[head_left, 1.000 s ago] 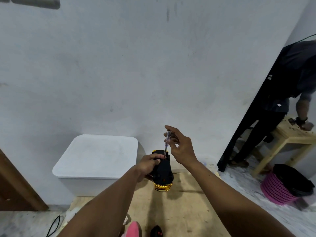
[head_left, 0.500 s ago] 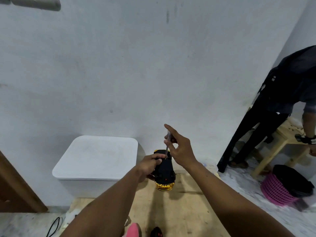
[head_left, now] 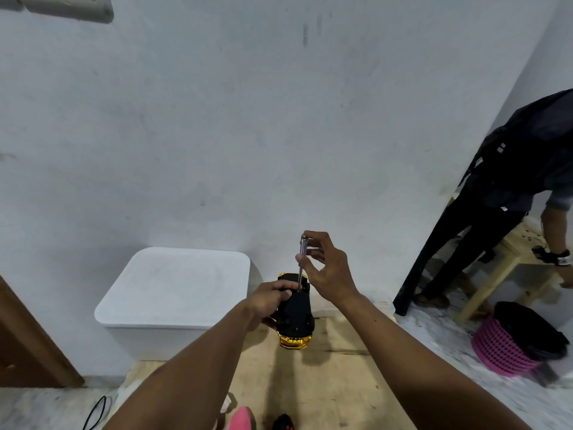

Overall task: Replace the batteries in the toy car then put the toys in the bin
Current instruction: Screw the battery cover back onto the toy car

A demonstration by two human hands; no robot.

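A gold toy car (head_left: 295, 318) is turned upside down, its black underside facing up, above a wooden table (head_left: 335, 377). My left hand (head_left: 269, 302) grips the car from its left side. My right hand (head_left: 325, 268) pinches the clear handle of a small screwdriver (head_left: 301, 259), which stands nearly upright with its tip on the car's underside. A white bin (head_left: 173, 293) with its lid on stands at the table's far left, against the wall.
A pink toy (head_left: 240, 420) and a small black and red object (head_left: 283, 423) show at the bottom edge. Another person (head_left: 511, 193) bends over a wooden stool (head_left: 508, 262) at the right, near a pink basket (head_left: 508, 352). A brown door edge (head_left: 28, 346) stands at the left.
My right fingers have shifted on the screwdriver handle, which now shows more fully above them. The car and my left hand stay in place. The person at the right has leaned further in.
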